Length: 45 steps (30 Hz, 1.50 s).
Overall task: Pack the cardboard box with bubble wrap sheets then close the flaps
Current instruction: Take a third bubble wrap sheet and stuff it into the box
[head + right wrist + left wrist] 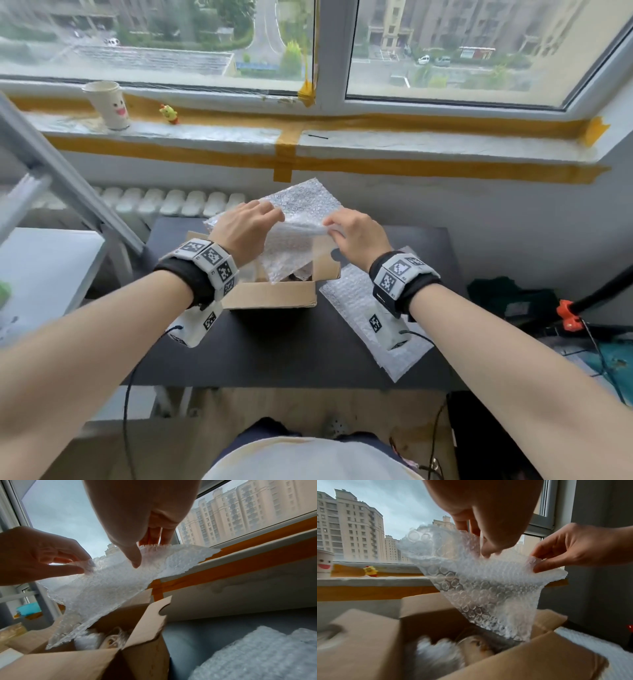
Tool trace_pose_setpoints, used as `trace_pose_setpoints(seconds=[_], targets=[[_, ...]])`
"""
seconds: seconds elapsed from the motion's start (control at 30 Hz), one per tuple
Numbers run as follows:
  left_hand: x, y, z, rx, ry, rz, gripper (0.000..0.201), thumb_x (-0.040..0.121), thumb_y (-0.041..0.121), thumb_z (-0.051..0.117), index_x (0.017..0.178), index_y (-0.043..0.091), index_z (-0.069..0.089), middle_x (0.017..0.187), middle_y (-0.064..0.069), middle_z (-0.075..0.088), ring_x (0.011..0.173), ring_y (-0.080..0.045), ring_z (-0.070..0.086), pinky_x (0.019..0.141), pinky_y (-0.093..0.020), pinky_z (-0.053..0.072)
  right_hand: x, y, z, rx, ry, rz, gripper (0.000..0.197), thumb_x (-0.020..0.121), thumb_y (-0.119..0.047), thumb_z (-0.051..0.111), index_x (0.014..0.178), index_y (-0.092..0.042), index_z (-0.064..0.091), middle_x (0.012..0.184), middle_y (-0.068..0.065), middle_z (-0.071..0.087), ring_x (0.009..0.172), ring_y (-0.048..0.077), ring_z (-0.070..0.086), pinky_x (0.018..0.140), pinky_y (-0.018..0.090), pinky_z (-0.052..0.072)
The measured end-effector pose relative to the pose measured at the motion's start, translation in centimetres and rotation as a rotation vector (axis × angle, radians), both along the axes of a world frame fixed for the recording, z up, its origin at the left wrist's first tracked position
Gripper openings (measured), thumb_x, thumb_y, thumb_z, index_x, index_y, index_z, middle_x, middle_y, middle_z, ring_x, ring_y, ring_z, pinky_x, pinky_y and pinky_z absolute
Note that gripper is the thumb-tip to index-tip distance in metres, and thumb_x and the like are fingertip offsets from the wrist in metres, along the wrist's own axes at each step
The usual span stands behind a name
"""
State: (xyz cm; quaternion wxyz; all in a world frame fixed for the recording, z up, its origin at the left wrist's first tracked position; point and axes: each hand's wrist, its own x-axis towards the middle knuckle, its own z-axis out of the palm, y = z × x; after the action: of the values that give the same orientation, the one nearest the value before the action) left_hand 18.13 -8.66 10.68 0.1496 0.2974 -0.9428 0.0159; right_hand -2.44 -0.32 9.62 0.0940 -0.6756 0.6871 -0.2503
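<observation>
An open cardboard box (274,298) stands on the black table (274,356) with its flaps up. Both hands hold one bubble wrap sheet (301,209) above it, and the sheet's lower end hangs into the box. My left hand (274,215) pinches the sheet's top edge on the left, and my right hand (330,229) pinches it on the right. In the left wrist view the bubble wrap sheet (479,588) droops into the box (433,615), where more wrap and a pale item lie. The right wrist view shows my right hand (137,555) pinching the sheet (106,585).
A stack of bubble wrap sheets (356,308) lies on the table right of the box. On the window sill stand a paper cup (108,104) and a yellow toy (169,113). A white table (44,267) and metal frame (68,185) are on the left, an orange clamp (567,313) on the right.
</observation>
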Motion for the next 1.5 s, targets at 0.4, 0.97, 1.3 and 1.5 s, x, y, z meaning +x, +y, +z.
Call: trace_pose_setpoints(seconds=[0.4, 0.97, 1.3, 1.5], targets=[[10.3, -2.5, -5.2, 0.218, -0.154, 0.098, 0.042, 0.084, 0.024, 0.065, 0.123, 0.010, 0.055, 0.125, -0.012, 0.058, 0.117, -0.030, 0.053, 0.099, -0.044, 0.039, 6.9, -0.8, -4.5, 0.350, 0.343, 0.140, 0.039, 0.093, -0.007, 0.045, 0.130, -0.015, 0.050, 0.126, 0.007, 0.058, 0.113, 0.029, 0.054, 0.095, 0.041, 0.045], [7.7, -1.3, -3.5, 0.257, 0.138, 0.113, 0.025, 0.086, 0.000, 0.053, 0.109, 0.006, 0.061, 0.100, -0.012, 0.069, 0.092, -0.031, 0.063, 0.063, -0.043, 0.053, 7.4, -0.3, -5.5, 0.502, 0.271, 0.108, 0.046, 0.094, -0.007, 0.035, 0.139, -0.015, 0.040, 0.147, 0.007, 0.039, 0.135, 0.024, 0.034, 0.115, 0.037, 0.022], [1.4, 0.7, -4.8, 0.355, 0.008, 0.078, 0.017, 0.095, 0.020, 0.044, 0.103, 0.008, 0.053, 0.090, -0.013, 0.068, 0.079, -0.036, 0.063, 0.065, -0.044, 0.051, 3.3, 1.3, -4.3, 0.124, 0.139, -0.054, 0.039, 0.086, -0.003, 0.050, 0.126, -0.005, 0.052, 0.134, 0.011, 0.052, 0.121, 0.027, 0.050, 0.099, 0.040, 0.042], [0.2, 1.2, -6.4, 0.575, -0.231, 0.007, 0.039, 0.099, 0.037, 0.031, 0.103, 0.013, 0.061, 0.112, -0.007, 0.064, 0.110, -0.026, 0.056, 0.091, -0.035, 0.044, 1.6, 0.7, -3.5, 0.159, 0.043, -0.065, 0.039, 0.089, -0.004, 0.045, 0.128, -0.008, 0.049, 0.132, 0.008, 0.053, 0.121, 0.024, 0.049, 0.101, 0.038, 0.041]])
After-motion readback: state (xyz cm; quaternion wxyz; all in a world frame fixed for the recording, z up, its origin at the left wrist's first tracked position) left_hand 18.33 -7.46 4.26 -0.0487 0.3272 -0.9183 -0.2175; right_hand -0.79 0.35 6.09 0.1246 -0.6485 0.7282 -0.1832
